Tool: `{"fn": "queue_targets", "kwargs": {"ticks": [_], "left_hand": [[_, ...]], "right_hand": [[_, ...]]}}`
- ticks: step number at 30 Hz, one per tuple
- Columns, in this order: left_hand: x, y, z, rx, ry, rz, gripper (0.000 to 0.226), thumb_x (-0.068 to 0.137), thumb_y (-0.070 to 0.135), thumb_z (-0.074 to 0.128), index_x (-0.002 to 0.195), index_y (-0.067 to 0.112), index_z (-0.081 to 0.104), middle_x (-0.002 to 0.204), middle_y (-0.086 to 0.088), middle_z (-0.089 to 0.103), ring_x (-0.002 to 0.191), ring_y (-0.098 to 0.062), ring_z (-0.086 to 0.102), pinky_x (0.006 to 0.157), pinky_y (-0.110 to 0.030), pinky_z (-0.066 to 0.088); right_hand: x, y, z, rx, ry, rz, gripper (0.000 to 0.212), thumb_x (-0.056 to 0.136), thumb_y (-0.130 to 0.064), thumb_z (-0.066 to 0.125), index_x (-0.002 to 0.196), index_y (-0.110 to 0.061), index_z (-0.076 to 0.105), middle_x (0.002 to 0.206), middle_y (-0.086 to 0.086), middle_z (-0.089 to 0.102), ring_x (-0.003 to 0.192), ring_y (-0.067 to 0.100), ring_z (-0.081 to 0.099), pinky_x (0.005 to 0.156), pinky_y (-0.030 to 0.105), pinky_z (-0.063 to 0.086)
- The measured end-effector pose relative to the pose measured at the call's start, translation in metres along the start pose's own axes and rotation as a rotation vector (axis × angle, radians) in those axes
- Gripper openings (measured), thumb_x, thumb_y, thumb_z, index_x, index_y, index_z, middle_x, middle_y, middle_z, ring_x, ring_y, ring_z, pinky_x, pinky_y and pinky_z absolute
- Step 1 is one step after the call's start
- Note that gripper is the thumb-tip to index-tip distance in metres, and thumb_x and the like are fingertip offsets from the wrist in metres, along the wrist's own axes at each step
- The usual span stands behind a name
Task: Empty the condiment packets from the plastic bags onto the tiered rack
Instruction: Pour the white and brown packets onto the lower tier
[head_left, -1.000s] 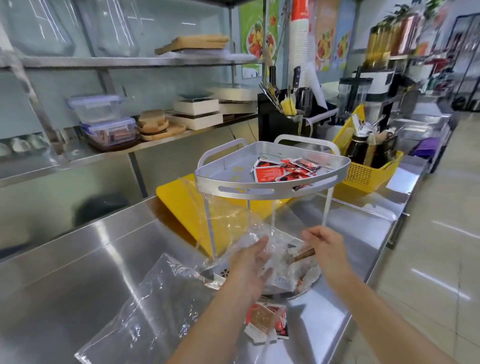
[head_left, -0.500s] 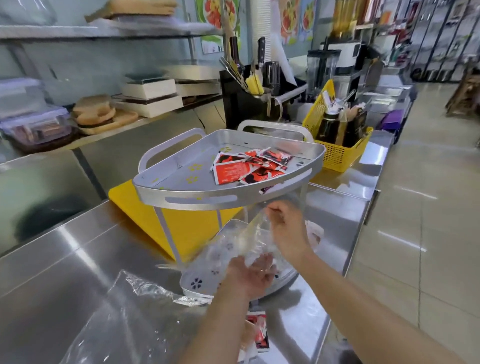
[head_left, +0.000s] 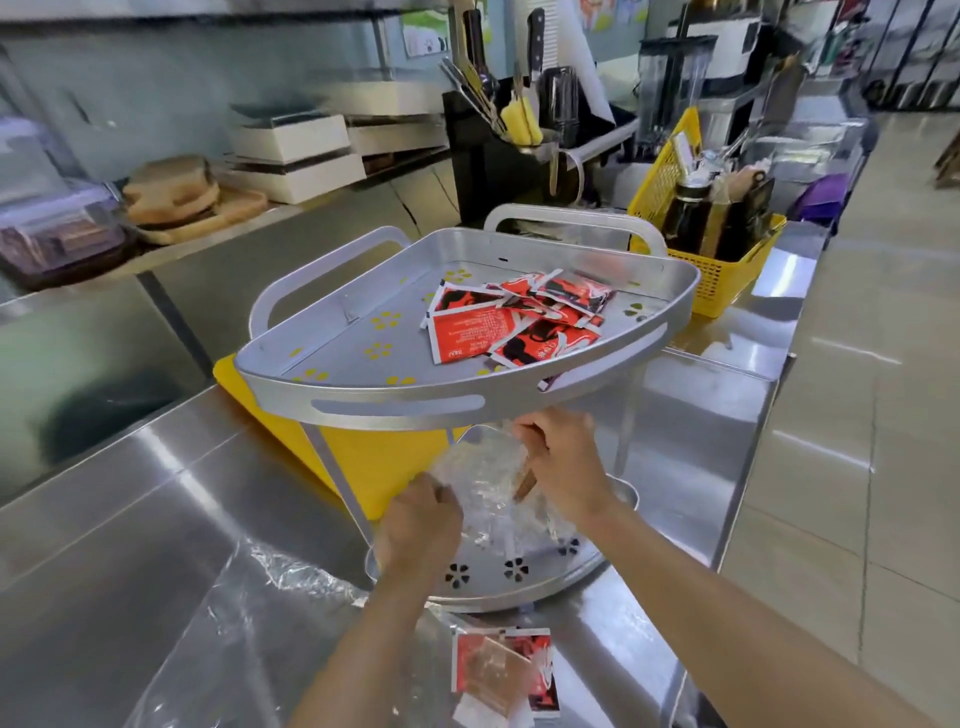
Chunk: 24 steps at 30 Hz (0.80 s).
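A silver two-tier rack (head_left: 363, 402) stands on the steel counter. Several red condiment packets (head_left: 511, 322) lie on its top tier. Between the tiers I hold up a crumpled clear plastic bag (head_left: 480, 475): my left hand (head_left: 418, 525) grips its lower left part, my right hand (head_left: 563, 467) grips its upper right part. A brown packet (head_left: 525, 486) shows beside my right hand, inside the bag as far as I can tell. The lower tier (head_left: 511, 571) lies under the bag. A second clear bag with red packets (head_left: 501, 670) rests on the counter near the front edge.
An empty clear bag (head_left: 260, 597) lies left on the counter. A yellow cutting board (head_left: 374, 467) sits behind the rack. A yellow basket of bottles (head_left: 711, 275) and a black knife holder (head_left: 498, 150) stand at the back. The counter edge and tiled floor are to the right.
Both hands lifted the bag up from the lower tier toward the underside of the top tier. My view moved closer to the rack and looks more steeply down.
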<state>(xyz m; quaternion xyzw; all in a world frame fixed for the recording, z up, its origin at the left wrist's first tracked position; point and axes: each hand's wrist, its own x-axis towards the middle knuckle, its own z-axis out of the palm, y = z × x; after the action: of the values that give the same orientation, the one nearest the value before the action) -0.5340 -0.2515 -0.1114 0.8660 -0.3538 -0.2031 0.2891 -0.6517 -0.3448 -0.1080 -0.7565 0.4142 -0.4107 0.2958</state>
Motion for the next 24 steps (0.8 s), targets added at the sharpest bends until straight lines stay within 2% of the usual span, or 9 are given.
{"fn": "queue_targets", "kwargs": {"ticks": [2, 4, 8, 11, 13, 15, 17, 19, 24], "left_hand": [[-0.005, 0.01, -0.018, -0.085, 0.177, 0.239, 0.02, 0.089, 0.02, 0.055, 0.104, 0.009, 0.059, 0.098, -0.007, 0.066, 0.092, -0.029, 0.059, 0.079, -0.035, 0.045], [-0.01, 0.026, -0.032, -0.084, 0.223, 0.431, 0.045, 0.081, 0.026, 0.067, 0.121, 0.011, 0.054, 0.121, -0.007, 0.059, 0.116, -0.029, 0.051, 0.1, -0.04, 0.038], [0.0, 0.044, -0.031, 0.273, -0.011, 0.631, 0.073, 0.077, 0.035, 0.069, 0.139, 0.022, 0.033, 0.145, 0.003, 0.038, 0.139, -0.019, 0.024, 0.116, -0.037, 0.011], [0.013, 0.043, -0.016, 0.396, -0.126, 0.58, 0.052, 0.082, 0.035, 0.063, 0.128, 0.022, 0.044, 0.126, 0.002, 0.059, 0.127, -0.018, 0.045, 0.113, -0.041, 0.023], [0.016, 0.042, -0.01, 0.161, -0.144, 0.519, 0.028, 0.085, 0.028, 0.055, 0.109, 0.017, 0.062, 0.107, -0.006, 0.069, 0.108, -0.027, 0.06, 0.097, -0.042, 0.042], [0.015, 0.04, -0.007, 0.032, -0.137, 0.549, 0.02, 0.087, 0.017, 0.051, 0.094, 0.011, 0.069, 0.095, -0.008, 0.072, 0.092, -0.025, 0.065, 0.087, -0.041, 0.046], [0.015, 0.036, -0.007, -0.049, -0.136, 0.575, 0.019, 0.089, 0.005, 0.052, 0.085, 0.014, 0.068, 0.084, -0.001, 0.071, 0.079, -0.009, 0.063, 0.083, -0.033, 0.045], [0.015, 0.033, -0.009, -0.173, -0.126, 0.54, 0.023, 0.089, 0.002, 0.053, 0.077, 0.02, 0.063, 0.074, 0.004, 0.067, 0.072, -0.008, 0.062, 0.079, -0.028, 0.045], [0.017, 0.031, -0.015, -0.34, -0.06, 0.503, 0.026, 0.091, 0.005, 0.054, 0.072, 0.021, 0.063, 0.07, 0.012, 0.065, 0.069, -0.006, 0.06, 0.066, -0.008, 0.042]], "right_hand": [[0.0, 0.004, 0.004, 0.012, -0.084, 0.013, 0.026, 0.087, -0.002, 0.05, 0.065, -0.014, 0.059, 0.057, -0.011, 0.054, 0.067, 0.037, 0.063, 0.06, 0.024, 0.037], [0.0, 0.003, 0.006, 0.014, -0.149, -0.026, 0.022, 0.087, -0.002, 0.053, 0.07, -0.007, 0.065, 0.063, -0.007, 0.061, 0.062, 0.034, 0.066, 0.052, 0.014, 0.041], [0.006, -0.009, 0.003, 0.087, -0.237, 0.004, 0.02, 0.088, 0.0, 0.05, 0.088, -0.003, 0.069, 0.083, 0.007, 0.068, 0.056, 0.016, 0.067, 0.048, 0.024, 0.054], [0.003, -0.013, -0.002, 0.198, -0.265, 0.059, 0.014, 0.086, 0.001, 0.055, 0.084, 0.0, 0.069, 0.078, 0.008, 0.064, 0.051, 0.001, 0.061, 0.047, 0.017, 0.052], [0.0, -0.009, -0.007, 0.174, -0.274, 0.06, 0.009, 0.082, -0.005, 0.062, 0.078, -0.004, 0.069, 0.078, 0.011, 0.066, 0.058, 0.003, 0.059, 0.058, 0.015, 0.05], [-0.005, 0.0, -0.015, 0.198, -0.317, 0.092, 0.007, 0.082, -0.011, 0.064, 0.079, -0.013, 0.07, 0.082, 0.011, 0.07, 0.061, 0.002, 0.058, 0.06, 0.01, 0.045], [-0.008, 0.011, -0.022, 0.313, -0.357, 0.2, 0.007, 0.084, -0.019, 0.063, 0.084, -0.024, 0.069, 0.089, 0.006, 0.071, 0.075, 0.006, 0.063, 0.07, 0.016, 0.049], [-0.01, 0.021, -0.028, 0.4, -0.367, 0.339, 0.008, 0.089, -0.026, 0.057, 0.086, -0.029, 0.064, 0.091, -0.001, 0.068, 0.089, 0.017, 0.063, 0.081, 0.026, 0.049], [-0.02, 0.033, -0.046, 0.378, -0.441, 0.429, 0.019, 0.095, -0.019, 0.046, 0.093, -0.011, 0.063, 0.078, -0.006, 0.062, 0.076, 0.009, 0.057, 0.058, 0.002, 0.042]]}}
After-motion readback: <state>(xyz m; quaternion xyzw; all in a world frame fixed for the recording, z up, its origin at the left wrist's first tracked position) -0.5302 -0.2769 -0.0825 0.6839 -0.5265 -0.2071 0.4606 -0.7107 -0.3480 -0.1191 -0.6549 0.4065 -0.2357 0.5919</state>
